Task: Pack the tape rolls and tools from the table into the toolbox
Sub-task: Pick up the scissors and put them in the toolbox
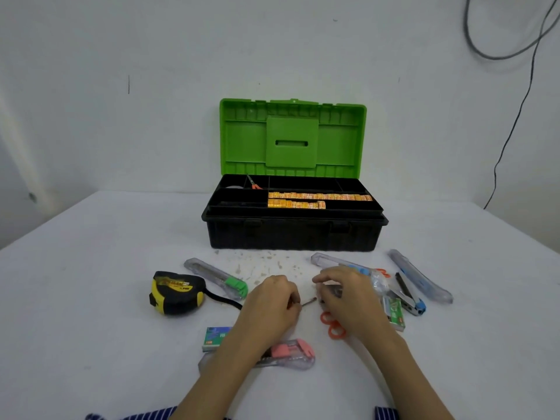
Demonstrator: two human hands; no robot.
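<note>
Both hands are working close together over the table [91,298], in front of the open toolbox [291,228].

Left hand [269,301]: fingers are curling inward and appear to be pinching one end of a small thin metal piece [309,301], possibly a screw or bit; too small to identify. The piece is sticking out from the left fingertips toward the right hand.

Right hand [348,295]: fingers are arching down over a small dark object [331,291]; cannot tell whether they are clamping it or only touching.

Handling judgement: the metal piece is looking light, stiff and slippery, easy to drop; a fingertip pinch at mid-length should serve best.

Orange scissors [333,324] are lying just below the right fingers, partly under the wrist. A pink cutter [291,353] is lying under the left forearm. A tape measure [174,294] is sitting well left of the left fingers, probably the heaviest item; grip across the body.

Orange tape rolls [318,197] are already sitting in the toolbox tray.
</note>
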